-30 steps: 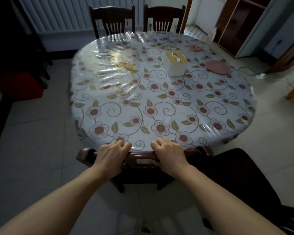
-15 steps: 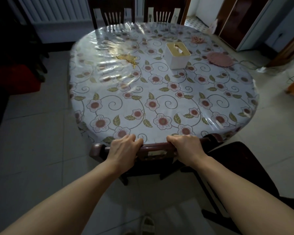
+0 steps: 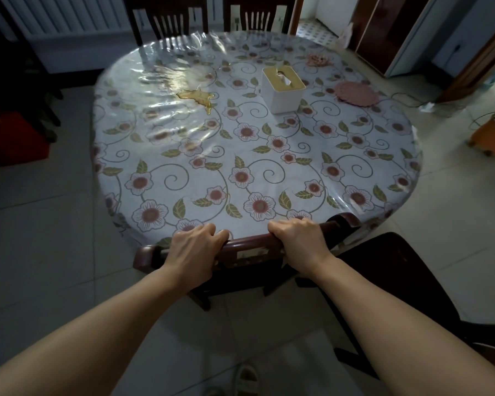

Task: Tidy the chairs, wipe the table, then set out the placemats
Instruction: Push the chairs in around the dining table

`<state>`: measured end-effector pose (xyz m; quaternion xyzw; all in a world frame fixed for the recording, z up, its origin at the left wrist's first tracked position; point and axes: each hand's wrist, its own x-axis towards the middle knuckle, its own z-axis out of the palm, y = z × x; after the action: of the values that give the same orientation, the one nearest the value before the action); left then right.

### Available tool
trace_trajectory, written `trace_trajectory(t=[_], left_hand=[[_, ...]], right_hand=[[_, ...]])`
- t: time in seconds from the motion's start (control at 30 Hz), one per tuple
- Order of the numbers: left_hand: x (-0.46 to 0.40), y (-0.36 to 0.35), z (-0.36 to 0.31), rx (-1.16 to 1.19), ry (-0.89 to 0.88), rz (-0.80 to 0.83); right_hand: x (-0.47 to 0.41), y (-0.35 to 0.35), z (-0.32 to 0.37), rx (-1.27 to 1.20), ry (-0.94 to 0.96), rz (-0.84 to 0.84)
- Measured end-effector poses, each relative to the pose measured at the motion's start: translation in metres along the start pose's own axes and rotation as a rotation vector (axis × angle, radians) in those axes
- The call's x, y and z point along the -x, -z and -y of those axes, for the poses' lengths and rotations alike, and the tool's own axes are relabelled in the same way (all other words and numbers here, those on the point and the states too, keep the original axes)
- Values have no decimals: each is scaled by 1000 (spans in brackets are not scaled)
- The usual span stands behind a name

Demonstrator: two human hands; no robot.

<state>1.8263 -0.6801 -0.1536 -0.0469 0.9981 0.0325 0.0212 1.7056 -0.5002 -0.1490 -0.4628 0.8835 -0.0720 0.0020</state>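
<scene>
You were in the chair step. The surface [image 3: 269, 155] was not wiped: a yellowish spill [image 3: 196, 96] lay toward its far left edge, and a pink placemat [image 3: 356, 92] sat near the far right edge, not set out. The chair [image 3: 249, 247] stood at the near edge. Your left hand [image 3: 193, 247] and right hand [image 3: 299, 241] were closed around its top rail, arms stretched forward.
</scene>
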Motion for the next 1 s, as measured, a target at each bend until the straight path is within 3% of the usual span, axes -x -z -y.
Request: trace_trajectory(t=[0.43,0.67,0.8,1.0], left_hand=[[8,-8,-10,-10,120,-11],[6,7,-15,-28,196,91],[5,21,-24,20,213,209],[19,45,-48,50,139,152]], right_hand=[[4,-5,2,151,-47,37],[0,14,9,246,-99,237],[5,26,10,210,-154,338],[52,57,15,121,-276,322]])
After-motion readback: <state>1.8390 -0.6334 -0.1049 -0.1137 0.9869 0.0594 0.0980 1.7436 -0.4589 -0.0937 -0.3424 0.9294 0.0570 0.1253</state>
